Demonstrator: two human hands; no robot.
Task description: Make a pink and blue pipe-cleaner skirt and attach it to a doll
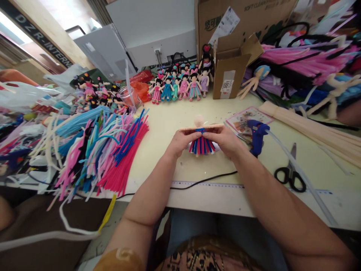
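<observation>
A small pipe-cleaner doll (202,146) is held between my two hands above the table, in front of me. It has a round beige head, arms stretched out sideways, a blue top and a skirt of blue and pink-red strips. My left hand (182,141) grips it from the left, thumb pressed on the waist. From the other side my right hand (224,139) pinches it, its thumb meeting the left one at the middle. My curled fingers behind the doll are mostly hidden. A blue glue gun (257,136) stands just right of my right hand.
Black-handled scissors (290,174) lie at the right, near a ruler (208,184) along the front edge. Bundles of coloured pipe cleaners (126,158) spread on the left. Finished dolls (183,84) stand at the back beside a cardboard box (229,75). A black cord crosses the table's front.
</observation>
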